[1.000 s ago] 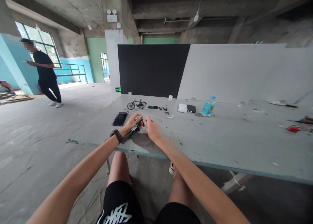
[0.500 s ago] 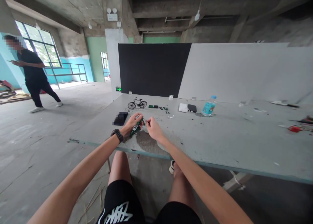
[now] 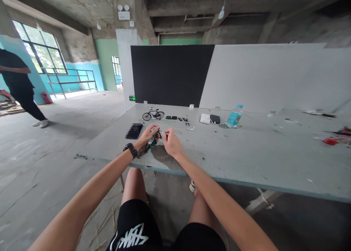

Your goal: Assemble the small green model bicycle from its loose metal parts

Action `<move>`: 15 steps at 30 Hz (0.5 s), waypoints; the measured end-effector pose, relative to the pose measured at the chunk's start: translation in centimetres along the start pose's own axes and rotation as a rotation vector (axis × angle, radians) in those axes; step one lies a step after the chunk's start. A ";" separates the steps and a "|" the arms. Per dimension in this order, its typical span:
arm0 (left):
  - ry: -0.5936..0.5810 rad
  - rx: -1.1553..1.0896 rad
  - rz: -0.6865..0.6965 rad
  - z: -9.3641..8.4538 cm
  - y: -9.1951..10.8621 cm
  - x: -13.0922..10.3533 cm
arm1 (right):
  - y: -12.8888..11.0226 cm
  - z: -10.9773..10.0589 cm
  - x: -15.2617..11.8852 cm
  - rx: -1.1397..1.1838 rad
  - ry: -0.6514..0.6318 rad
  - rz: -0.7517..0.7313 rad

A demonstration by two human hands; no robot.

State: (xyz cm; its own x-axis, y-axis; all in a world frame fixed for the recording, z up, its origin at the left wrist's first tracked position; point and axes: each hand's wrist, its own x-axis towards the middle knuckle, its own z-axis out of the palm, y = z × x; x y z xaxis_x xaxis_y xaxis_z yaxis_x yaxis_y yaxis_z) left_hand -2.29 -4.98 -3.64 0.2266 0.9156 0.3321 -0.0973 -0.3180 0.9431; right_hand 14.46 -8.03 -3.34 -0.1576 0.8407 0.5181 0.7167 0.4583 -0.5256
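Observation:
My left hand (image 3: 148,135), with a black watch (image 3: 130,150) on its wrist, is closed around a small green model part (image 3: 150,142) with white detail on it. Close to its right, my right hand (image 3: 171,142) has its thumb and fingers pinched at the upper end of the green piece. What the right fingers pinch is too small to make out. Both hands are just above the table near its front edge. Beyond them stand a black model bicycle (image 3: 153,114) and a row of small green and black pieces (image 3: 171,117).
A dark phone-like object (image 3: 134,131) lies left of my hands. White and black blocks (image 3: 205,118) and a blue-labelled bottle (image 3: 234,116) stand to the right on the grey table (image 3: 246,156). A black-and-white panel (image 3: 172,75) rises behind. A person (image 3: 18,82) is at far left.
My right fingers have shifted slightly at the top of the green part; the left hand keeps its hold. The person at far left has moved further left in view.

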 end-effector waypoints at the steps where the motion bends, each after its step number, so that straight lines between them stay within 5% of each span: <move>1: 0.002 -0.003 0.001 0.0 0.0 0.0 | 0.1 0.1 0.0 -0.009 0.000 -0.013; 6: -0.003 -0.021 -0.012 -0.1 0.0 0.0 | 0.1 -0.3 -0.4 -0.161 -0.045 -0.174; 9: -0.011 -0.010 0.009 0.0 0.0 -0.1 | -0.3 -0.4 -0.4 -0.157 -0.067 -0.142; 15: 0.024 -0.021 -0.035 0.2 0.0 0.2 | -0.5 0.5 0.9 0.446 -0.037 0.182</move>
State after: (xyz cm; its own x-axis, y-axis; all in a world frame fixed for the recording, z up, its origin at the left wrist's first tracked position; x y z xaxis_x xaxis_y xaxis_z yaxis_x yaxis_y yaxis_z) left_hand -2.03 -4.89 -3.60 0.2069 0.9317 0.2987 -0.1106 -0.2810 0.9533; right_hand 13.63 -7.39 -2.98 -0.0863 0.9248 0.3705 0.3752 0.3747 -0.8478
